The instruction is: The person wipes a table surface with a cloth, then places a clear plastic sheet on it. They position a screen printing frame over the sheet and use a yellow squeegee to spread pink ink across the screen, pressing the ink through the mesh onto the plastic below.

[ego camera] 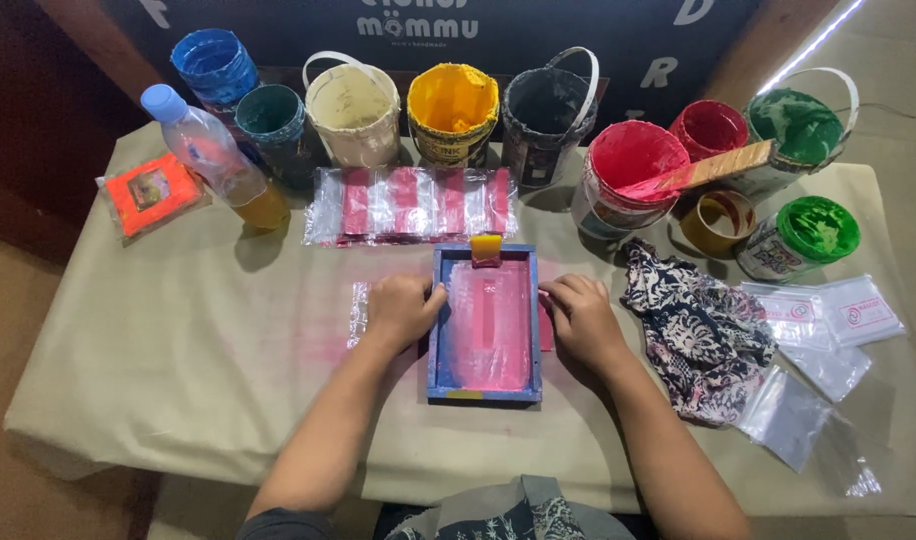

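A small blue-framed printing screen (485,325) coated in pink ink lies flat in the middle of the cloth-covered table (178,350). My left hand (401,310) presses on its left frame edge with curled fingers. My right hand (578,315) rests against the right frame edge. A small yellow squeegee (486,248) sits at the screen's far end. A clear plastic pouch (358,312) pokes out from under the screen on the left. Behind the screen lies a row of clear pouches printed with red stripes (410,205).
Open paint buckets line the back: blue (216,66), dark green (271,120), cream (353,108), yellow (453,112), black (546,112), red (628,175) with a wooden stick, green (800,125). A plastic bottle (218,160) stands left. A patterned rag (698,330) and blank pouches (818,320) lie right.
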